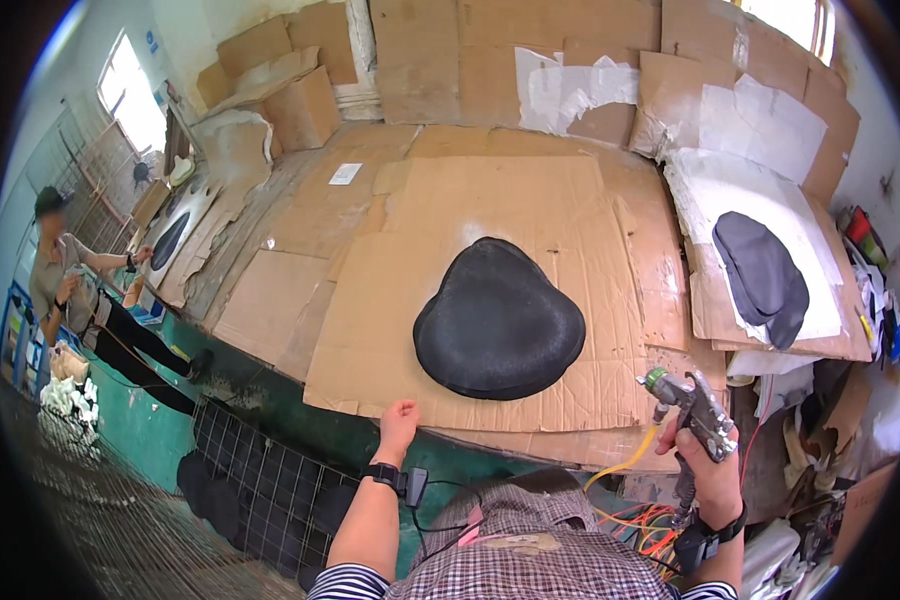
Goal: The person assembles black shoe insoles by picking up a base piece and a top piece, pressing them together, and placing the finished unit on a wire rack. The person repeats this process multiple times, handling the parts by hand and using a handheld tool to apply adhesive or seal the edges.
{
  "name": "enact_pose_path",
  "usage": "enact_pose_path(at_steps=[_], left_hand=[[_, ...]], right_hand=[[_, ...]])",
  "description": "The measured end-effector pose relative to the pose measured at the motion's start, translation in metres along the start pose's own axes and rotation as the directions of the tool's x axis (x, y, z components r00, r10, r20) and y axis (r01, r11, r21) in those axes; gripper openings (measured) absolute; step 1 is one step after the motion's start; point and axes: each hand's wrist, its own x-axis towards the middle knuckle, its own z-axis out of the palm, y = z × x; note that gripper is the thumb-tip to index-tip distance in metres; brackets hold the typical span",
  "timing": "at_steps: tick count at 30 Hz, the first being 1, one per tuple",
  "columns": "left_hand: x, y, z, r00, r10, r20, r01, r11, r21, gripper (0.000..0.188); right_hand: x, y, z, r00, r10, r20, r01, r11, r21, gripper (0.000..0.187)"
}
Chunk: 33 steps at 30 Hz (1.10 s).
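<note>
checked cloth (560, 570) on the wearer's body fills the near edge. beyond it, a black pad (498, 320), rounded and three-lobed, rests on brown cardboard (370, 340), near the middle of the view. it looks light, with a soft body perhaps over a stiffer base; its faintly sheeny top might mark or feel slick, so the lower rim, taken at two opposite lobes, seems the safest hold. the left hand (399, 422) is by the cardboard's front edge, nothing visible in its loosely curled fingers; how far they close i cannot tell. the right hand (708, 465) is wrapped around a metal spray gun (705, 415). a yellow hose (625, 462) runs down from beside the gun and could snag on the front edge. to the right, another black piece (760, 265) lies on a white sheet (700, 190). at lower left, a wire rack (270, 470) bears dark pads (210, 495); farther off stands a co-worker (82, 280).
</note>
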Motion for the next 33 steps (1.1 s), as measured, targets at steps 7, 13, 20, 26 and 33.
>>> enact_pose_path(at_steps=[7,13,20,26,33], left_hand=[[0.011,0.011,0.009,0.996,-0.077,0.054,0.077,0.997,-0.003,0.027],[0.028,0.024,0.016,0.999,-0.033,0.020,0.033,0.999,-0.041,0.026],[0.057,-0.018,0.023,0.987,0.087,-0.132,-0.081,0.995,0.052,0.031],[0.043,0.050,0.055,0.971,0.223,-0.089,-0.170,0.901,0.399,0.040],[0.052,0.060,0.070,0.958,0.254,-0.131,-0.146,0.827,0.542,0.038]], right_hand=[[-0.032,0.000,-0.028,0.995,0.033,-0.090,-0.042,0.993,-0.107,0.055],[-0.055,-0.001,-0.044,0.975,0.216,0.052,-0.209,0.972,-0.108,0.054],[-0.032,0.002,-0.019,0.947,0.194,0.255,-0.221,0.972,0.082,0.056],[-0.014,-0.006,-0.012,1.000,-0.018,0.002,0.017,0.994,0.109,0.058],[-0.039,0.004,-0.057,0.957,0.185,0.223,-0.136,0.967,-0.217,0.060]])
